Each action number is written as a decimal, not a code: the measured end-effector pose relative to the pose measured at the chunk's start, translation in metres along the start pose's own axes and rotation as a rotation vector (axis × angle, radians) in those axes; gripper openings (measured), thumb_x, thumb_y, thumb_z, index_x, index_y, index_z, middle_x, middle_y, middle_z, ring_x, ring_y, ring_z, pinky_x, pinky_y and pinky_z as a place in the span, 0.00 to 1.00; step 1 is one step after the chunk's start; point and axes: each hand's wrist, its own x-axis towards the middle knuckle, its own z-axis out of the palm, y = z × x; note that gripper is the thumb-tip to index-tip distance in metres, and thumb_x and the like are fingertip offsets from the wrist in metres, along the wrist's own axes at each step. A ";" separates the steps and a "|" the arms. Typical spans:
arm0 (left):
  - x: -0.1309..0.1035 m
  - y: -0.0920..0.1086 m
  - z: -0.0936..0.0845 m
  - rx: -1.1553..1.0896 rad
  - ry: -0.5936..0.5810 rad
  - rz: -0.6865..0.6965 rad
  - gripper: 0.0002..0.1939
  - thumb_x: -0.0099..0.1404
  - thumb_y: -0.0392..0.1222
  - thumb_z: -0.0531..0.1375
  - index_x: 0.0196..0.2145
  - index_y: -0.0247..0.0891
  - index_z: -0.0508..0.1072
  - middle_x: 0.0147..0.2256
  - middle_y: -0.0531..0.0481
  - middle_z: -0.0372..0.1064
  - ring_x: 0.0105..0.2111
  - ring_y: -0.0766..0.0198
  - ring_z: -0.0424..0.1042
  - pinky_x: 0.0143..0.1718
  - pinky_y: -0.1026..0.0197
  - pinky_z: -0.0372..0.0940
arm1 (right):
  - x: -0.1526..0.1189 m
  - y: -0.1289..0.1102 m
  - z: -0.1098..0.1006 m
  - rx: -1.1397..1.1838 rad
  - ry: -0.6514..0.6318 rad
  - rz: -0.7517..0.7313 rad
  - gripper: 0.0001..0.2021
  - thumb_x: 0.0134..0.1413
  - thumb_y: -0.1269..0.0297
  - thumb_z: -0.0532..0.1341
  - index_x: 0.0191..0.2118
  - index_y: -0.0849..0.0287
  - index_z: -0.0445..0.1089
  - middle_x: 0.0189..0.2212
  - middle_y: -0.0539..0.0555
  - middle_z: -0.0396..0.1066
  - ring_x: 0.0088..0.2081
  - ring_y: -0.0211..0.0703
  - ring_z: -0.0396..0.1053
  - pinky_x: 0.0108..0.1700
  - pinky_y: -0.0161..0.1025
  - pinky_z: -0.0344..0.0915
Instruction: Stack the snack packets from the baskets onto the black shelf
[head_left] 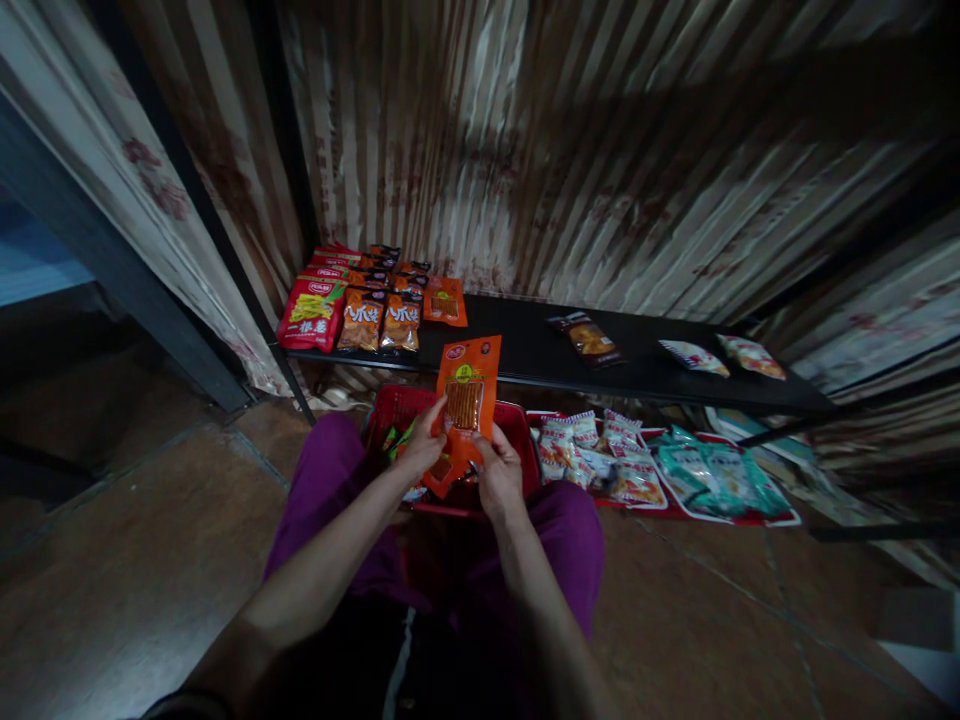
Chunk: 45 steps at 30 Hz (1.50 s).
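Both of my hands hold an orange snack packet (469, 390) upright, with brown sticks showing through its window. My left hand (424, 442) pinches its left edge, and my right hand (498, 472) grips its lower right corner. Beneath them, a red basket (514, 425) between my knees holds more packets, partly hidden by my hands. On the black shelf (517, 330) behind, a similar orange packet (444, 302) stands beside rows of orange-brown packets (400, 322) and red packets (310, 312).
A dark brown packet (589, 338) and two pale packets (694, 357) lie on the shelf's right part. Below are a basket of white-and-red packets (583, 458) and one of green packets (720, 475). Dark metal posts (279, 130) and a curtain (480, 170) stand behind.
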 end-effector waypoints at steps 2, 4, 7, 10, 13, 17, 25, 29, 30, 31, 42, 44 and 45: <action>0.002 -0.003 0.001 0.070 0.069 0.004 0.28 0.46 0.25 0.62 0.45 0.45 0.74 0.58 0.48 0.61 0.62 0.56 0.52 0.61 0.58 0.48 | -0.001 0.004 0.001 -0.115 -0.017 -0.061 0.18 0.41 0.62 0.66 0.44 0.53 0.73 0.40 0.48 0.77 0.40 0.44 0.74 0.46 0.42 0.69; 0.004 -0.005 0.001 0.054 0.087 -0.025 0.22 0.49 0.30 0.64 0.43 0.44 0.76 0.58 0.48 0.61 0.63 0.55 0.50 0.62 0.57 0.47 | -0.003 0.009 0.002 -0.278 -0.034 -0.134 0.19 0.45 0.61 0.63 0.47 0.52 0.72 0.44 0.49 0.75 0.44 0.45 0.72 0.51 0.44 0.67; 0.003 -0.001 0.002 -0.110 0.014 -0.096 0.16 0.56 0.45 0.63 0.43 0.42 0.75 0.55 0.46 0.66 0.60 0.55 0.57 0.60 0.55 0.51 | -0.007 0.014 0.004 -0.609 -0.045 -0.334 0.19 0.50 0.63 0.59 0.50 0.52 0.71 0.49 0.51 0.72 0.51 0.47 0.68 0.57 0.48 0.61; -0.002 0.007 0.004 -0.270 -0.081 -0.117 0.22 0.56 0.54 0.63 0.44 0.39 0.75 0.51 0.44 0.69 0.55 0.55 0.63 0.57 0.55 0.56 | -0.014 0.019 0.008 -0.929 -0.077 -0.532 0.21 0.51 0.69 0.56 0.52 0.53 0.70 0.54 0.55 0.68 0.55 0.50 0.63 0.60 0.51 0.57; -0.008 0.014 0.004 -0.336 -0.144 -0.147 0.24 0.53 0.54 0.65 0.43 0.35 0.75 0.45 0.43 0.73 0.50 0.55 0.68 0.53 0.56 0.60 | -0.021 0.027 0.013 -1.141 -0.106 -0.592 0.25 0.50 0.72 0.55 0.55 0.55 0.67 0.57 0.59 0.63 0.58 0.54 0.61 0.58 0.54 0.59; -0.007 0.017 -0.003 -0.363 -0.056 -0.253 0.21 0.52 0.51 0.66 0.39 0.33 0.76 0.39 0.44 0.75 0.44 0.57 0.72 0.49 0.59 0.64 | -0.029 0.032 0.015 -1.191 -0.173 -0.616 0.25 0.51 0.69 0.56 0.58 0.56 0.64 0.60 0.60 0.58 0.60 0.55 0.58 0.57 0.52 0.61; -0.007 0.018 -0.016 -0.559 -0.070 -0.523 0.17 0.63 0.47 0.58 0.45 0.32 0.73 0.37 0.41 0.76 0.40 0.54 0.75 0.45 0.53 0.68 | -0.009 0.007 0.000 -0.830 0.019 -0.527 0.18 0.56 0.54 0.55 0.47 0.59 0.71 0.44 0.60 0.72 0.46 0.48 0.70 0.51 0.48 0.65; -0.014 0.016 -0.018 -0.590 -0.140 -0.584 0.18 0.64 0.46 0.57 0.48 0.31 0.71 0.39 0.39 0.76 0.40 0.51 0.75 0.46 0.49 0.67 | 0.017 -0.004 -0.011 -0.477 0.167 -0.264 0.24 0.48 0.49 0.61 0.48 0.59 0.70 0.45 0.58 0.73 0.44 0.48 0.71 0.47 0.45 0.67; -0.016 0.015 -0.018 -0.587 -0.153 -0.597 0.18 0.64 0.45 0.56 0.48 0.31 0.71 0.38 0.39 0.76 0.40 0.51 0.75 0.46 0.49 0.66 | 0.022 -0.006 -0.012 -0.369 0.151 -0.176 0.25 0.46 0.48 0.63 0.47 0.58 0.70 0.43 0.56 0.75 0.42 0.47 0.72 0.44 0.44 0.68; -0.017 0.015 -0.019 -0.585 -0.169 -0.615 0.18 0.65 0.45 0.56 0.48 0.31 0.71 0.38 0.39 0.76 0.40 0.51 0.75 0.47 0.49 0.66 | 0.025 -0.007 -0.013 -0.270 0.129 -0.099 0.24 0.44 0.49 0.64 0.46 0.57 0.71 0.40 0.55 0.76 0.39 0.46 0.73 0.41 0.43 0.69; -0.005 0.019 -0.016 -0.417 -0.056 -0.275 0.19 0.48 0.45 0.70 0.36 0.33 0.75 0.33 0.45 0.76 0.36 0.57 0.75 0.43 0.56 0.67 | 0.026 -0.002 -0.016 0.051 0.245 0.067 0.14 0.27 0.62 0.72 0.28 0.57 0.74 0.23 0.47 0.76 0.23 0.37 0.70 0.27 0.33 0.67; 0.002 0.023 -0.014 -0.393 -0.020 -0.178 0.21 0.45 0.49 0.71 0.34 0.34 0.75 0.32 0.46 0.76 0.36 0.58 0.75 0.42 0.57 0.66 | 0.024 -0.002 -0.016 0.064 0.229 0.076 0.14 0.28 0.62 0.72 0.28 0.57 0.74 0.22 0.47 0.75 0.22 0.37 0.70 0.26 0.34 0.67; 0.004 0.025 -0.013 -0.375 -0.016 -0.152 0.21 0.44 0.51 0.71 0.33 0.35 0.75 0.32 0.47 0.76 0.36 0.58 0.74 0.42 0.58 0.66 | 0.023 -0.003 -0.015 0.070 0.206 0.077 0.14 0.28 0.61 0.72 0.28 0.57 0.74 0.22 0.47 0.75 0.22 0.37 0.70 0.25 0.34 0.66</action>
